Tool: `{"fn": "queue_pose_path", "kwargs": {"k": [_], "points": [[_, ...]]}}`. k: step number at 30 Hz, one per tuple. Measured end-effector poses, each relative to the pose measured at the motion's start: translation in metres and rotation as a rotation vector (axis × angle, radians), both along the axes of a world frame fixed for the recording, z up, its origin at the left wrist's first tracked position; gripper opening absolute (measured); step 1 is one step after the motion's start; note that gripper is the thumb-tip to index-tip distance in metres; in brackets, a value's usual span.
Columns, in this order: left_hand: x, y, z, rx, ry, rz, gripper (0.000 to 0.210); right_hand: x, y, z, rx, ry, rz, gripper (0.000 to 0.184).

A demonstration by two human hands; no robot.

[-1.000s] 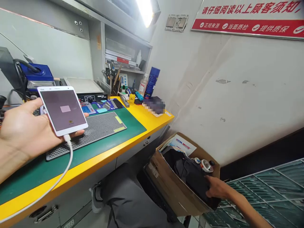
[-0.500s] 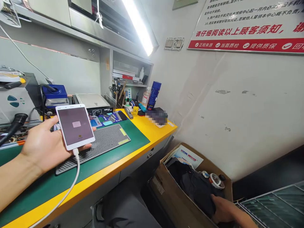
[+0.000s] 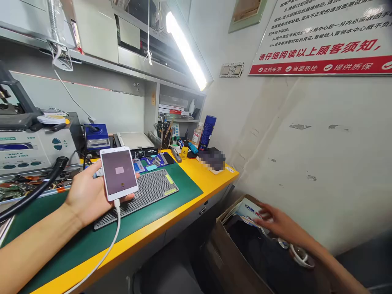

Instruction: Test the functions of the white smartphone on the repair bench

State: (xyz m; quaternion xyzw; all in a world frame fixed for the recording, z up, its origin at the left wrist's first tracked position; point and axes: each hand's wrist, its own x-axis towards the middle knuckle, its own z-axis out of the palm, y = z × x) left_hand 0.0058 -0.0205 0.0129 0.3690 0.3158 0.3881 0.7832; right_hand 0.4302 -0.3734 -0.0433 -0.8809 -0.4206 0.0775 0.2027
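A white smartphone [image 3: 119, 175] rests upright in my left hand [image 3: 88, 196], its screen lit and facing me. The thumb grips one edge and fingertips show at the other. From the phone's bottom edge a white charging cable [image 3: 114, 232] runs down past the front of the bench. Over at the right, my right hand [image 3: 274, 220] hovers above a cardboard box [image 3: 225, 253], its fingers apart and nothing seen in them. Beneath it are a printed white-and-blue packet [image 3: 247, 209] and dark cloth [image 3: 254, 249].
A perforated grey mat [image 3: 150, 190] lies on the green work mat [image 3: 186, 188] of the yellow-edged bench. Behind stand a blue spray can [image 3: 207, 132], a yellow bottle [image 3: 184, 152] and a pen holder with tools. A hot-air station [image 3: 33, 149] with black hose occupies the left.
My right hand has lifted from the dark cloth and moved up toward the back of the box. The phone stays in my left hand. The view has shifted left.
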Motion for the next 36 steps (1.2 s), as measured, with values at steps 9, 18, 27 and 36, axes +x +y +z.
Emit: {"fn": "queue_pose_path", "kwargs": {"k": [9,18,27,36], "points": [[-0.003,-0.005,0.005,-0.023,-0.016,-0.013,0.055,-0.006,0.232,0.085,-0.029,-0.182,0.084,0.083],[-0.003,-0.004,0.003,-0.03,-0.055,-0.054,0.055,-0.007,0.253,0.077,-0.129,-0.25,0.074,0.071],[-0.003,-0.002,0.002,-0.061,-0.091,-0.063,0.054,-0.065,0.227,0.076,-0.084,-0.372,0.11,0.078],[-0.003,-0.005,0.003,-0.064,-0.091,-0.101,0.056,-0.096,0.238,0.058,-0.138,-0.27,0.056,0.07]]}}
